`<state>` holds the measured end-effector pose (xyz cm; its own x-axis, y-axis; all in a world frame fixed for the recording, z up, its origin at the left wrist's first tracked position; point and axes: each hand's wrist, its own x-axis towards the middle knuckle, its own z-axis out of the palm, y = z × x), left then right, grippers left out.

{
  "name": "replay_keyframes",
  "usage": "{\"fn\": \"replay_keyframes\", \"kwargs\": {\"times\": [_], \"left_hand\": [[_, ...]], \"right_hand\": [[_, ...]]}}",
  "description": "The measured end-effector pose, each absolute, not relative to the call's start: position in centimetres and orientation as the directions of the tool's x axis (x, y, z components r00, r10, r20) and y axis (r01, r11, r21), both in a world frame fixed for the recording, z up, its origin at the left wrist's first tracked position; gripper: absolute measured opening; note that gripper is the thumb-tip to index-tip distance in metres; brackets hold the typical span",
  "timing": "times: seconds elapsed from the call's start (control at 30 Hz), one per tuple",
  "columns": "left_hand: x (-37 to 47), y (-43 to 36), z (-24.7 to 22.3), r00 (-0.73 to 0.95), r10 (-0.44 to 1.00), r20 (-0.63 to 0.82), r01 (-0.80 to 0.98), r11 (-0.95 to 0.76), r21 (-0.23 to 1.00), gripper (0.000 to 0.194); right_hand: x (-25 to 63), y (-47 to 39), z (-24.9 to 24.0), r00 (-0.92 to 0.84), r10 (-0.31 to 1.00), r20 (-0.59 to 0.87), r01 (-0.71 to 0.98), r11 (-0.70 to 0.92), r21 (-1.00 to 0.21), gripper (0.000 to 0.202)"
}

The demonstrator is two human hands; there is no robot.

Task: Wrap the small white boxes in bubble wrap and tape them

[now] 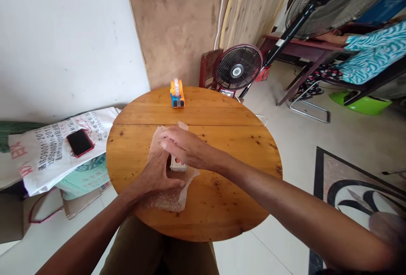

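A sheet of clear bubble wrap (pixel 171 201) lies on the round wooden table (pixel 228 140), with a small white box with red print (pixel 177 164) on top of it. My left hand (pixel 155 176) rests on the wrap at the box's near left, thumb stretched out and apart from the fingers. Above the box's far end, my right hand (pixel 182 145) has its fingers curled at the wrap's far left part, closed on it. That hand hides part of the box. Farther back on the table stands an orange and blue tape dispenser (pixel 176 93) with a roll of clear tape.
White sacks (pixel 79 135) with a phone (pixel 80 142) on them lie left of the table. Behind it are a fan (pixel 237 68) and a wooden chair (pixel 209 66). A person in a patterned blue top (pixel 377 51) sits at a desk on the right.
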<state>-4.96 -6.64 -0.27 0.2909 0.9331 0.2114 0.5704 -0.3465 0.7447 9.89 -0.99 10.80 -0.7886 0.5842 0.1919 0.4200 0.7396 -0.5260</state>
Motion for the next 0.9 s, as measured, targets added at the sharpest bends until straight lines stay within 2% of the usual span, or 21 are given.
{"fn": "replay_keyframes", "kwargs": {"times": [0.07,0.17,0.27,0.37,0.43,0.57,0.8,0.9], "left_hand": [[-5.0,-6.6,-0.2,0.291,0.928,0.234,0.562,-0.364,0.743,0.085],[-5.1,-6.7,0.1,0.306,0.922,0.238,0.556,-0.376,0.742,0.094],[-5.2,-6.8,0.2,0.346,0.916,0.203,0.551,-0.373,0.747,0.093],[-5.2,-6.8,-0.3,0.333,0.922,0.197,0.577,-0.365,0.730,0.107],[-5.3,-6.8,-0.9,0.326,0.924,0.200,0.607,-0.367,0.705,0.118],[-5.5,-6.7,-1.6,0.350,0.914,0.206,0.646,-0.395,0.654,0.121],[-5.1,-4.8,-1.0,0.408,0.896,0.174,0.686,-0.427,0.588,0.120],[-5.1,-4.4,-0.6,0.428,0.886,0.178,0.694,-0.448,0.563,0.120]], "right_hand": [[10.1,-0.6,9.5,-0.798,0.591,0.118,0.490,0.750,-0.444,0.021],[12.5,-0.2,8.3,-0.783,0.622,-0.022,0.590,0.731,-0.342,0.024],[15.6,-0.7,7.6,-0.769,0.632,-0.094,0.617,0.696,-0.368,0.034],[17.6,-1.8,6.4,-0.807,0.587,-0.072,0.568,0.736,-0.369,0.053],[17.9,-2.6,5.5,-0.789,0.611,-0.067,0.601,0.742,-0.297,0.068],[17.7,-3.5,4.1,-0.740,0.670,-0.068,0.669,0.720,-0.186,0.087],[18.6,-1.8,3.5,-0.721,0.693,-0.031,0.685,0.704,-0.188,0.092],[19.1,-1.6,3.9,-0.704,0.710,-0.019,0.687,0.674,-0.272,0.084]]}}
